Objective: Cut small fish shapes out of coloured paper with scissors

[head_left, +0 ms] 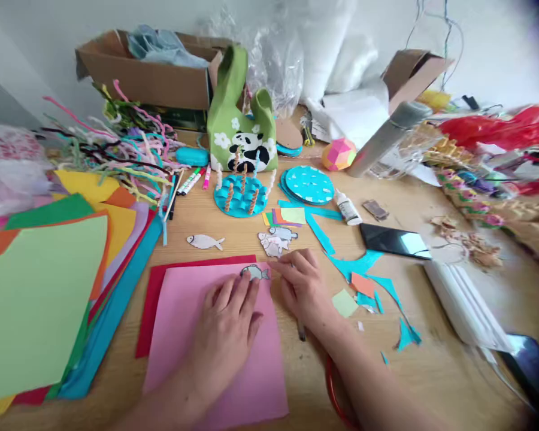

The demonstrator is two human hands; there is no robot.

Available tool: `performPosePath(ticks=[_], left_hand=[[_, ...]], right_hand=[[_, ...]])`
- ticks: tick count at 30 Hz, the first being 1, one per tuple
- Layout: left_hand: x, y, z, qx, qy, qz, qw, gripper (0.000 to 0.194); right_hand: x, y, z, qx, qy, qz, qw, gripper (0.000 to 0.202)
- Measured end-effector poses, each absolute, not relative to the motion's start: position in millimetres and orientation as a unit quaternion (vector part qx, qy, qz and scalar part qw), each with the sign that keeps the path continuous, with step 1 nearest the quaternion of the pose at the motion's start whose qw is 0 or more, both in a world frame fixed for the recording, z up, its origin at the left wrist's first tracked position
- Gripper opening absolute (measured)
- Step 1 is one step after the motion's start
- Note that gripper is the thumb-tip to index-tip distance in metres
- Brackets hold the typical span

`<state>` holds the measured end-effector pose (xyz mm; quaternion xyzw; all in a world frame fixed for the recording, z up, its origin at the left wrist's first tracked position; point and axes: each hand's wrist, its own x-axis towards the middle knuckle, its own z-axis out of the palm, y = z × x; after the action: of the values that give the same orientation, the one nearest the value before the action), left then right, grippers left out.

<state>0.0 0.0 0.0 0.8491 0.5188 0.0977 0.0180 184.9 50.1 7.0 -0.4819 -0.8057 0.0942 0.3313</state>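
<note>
My left hand (231, 314) lies flat on a pink paper sheet (175, 335), its fingertips on a small grey-green paper fish (254, 272) near the sheet's top right. My right hand (303, 287) rests just right of the sheet, fingers closed and tips by the fish's tail; what they hold, if anything, is hidden. A dark, thin end (301, 331) shows beneath that hand. Under the pink sheet lies a red sheet (150, 323). Above it are a white paper fish (205, 241) and several sea-creature cutouts (276, 242).
Coloured sheets (40, 299) are stacked at left, below pipe cleaners (130, 143). Behind stand a blue disc with twisted posts (242, 194) and a green panda bag (242, 126). A glue bottle (348, 208), blue scraps (354, 263) and a phone (395, 241) lie at right.
</note>
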Motion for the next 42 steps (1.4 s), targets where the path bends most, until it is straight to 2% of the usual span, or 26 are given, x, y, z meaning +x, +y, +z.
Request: performPosePath(ticks=[34,36,39,42], left_hand=[[-1,0,3,0.86,0.494,0.124,0.001,0.044],[-2,0,3,0.863,0.49,0.125,0.003,0.043],[-3,0,3,0.867,0.483,0.121,0.006,0.043],[-2,0,3,0.865,0.488,0.118,0.007,0.041]], right_hand=[[180,46,4,-0.477,-0.846,0.053,0.231,0.026],[181,47,6,-0.477,-0.838,0.08,0.253,0.029],[185,49,17,-0.479,-0.798,0.137,0.338,0.037],[193,51,37,-0.506,-0.73,0.198,0.414,0.035]])
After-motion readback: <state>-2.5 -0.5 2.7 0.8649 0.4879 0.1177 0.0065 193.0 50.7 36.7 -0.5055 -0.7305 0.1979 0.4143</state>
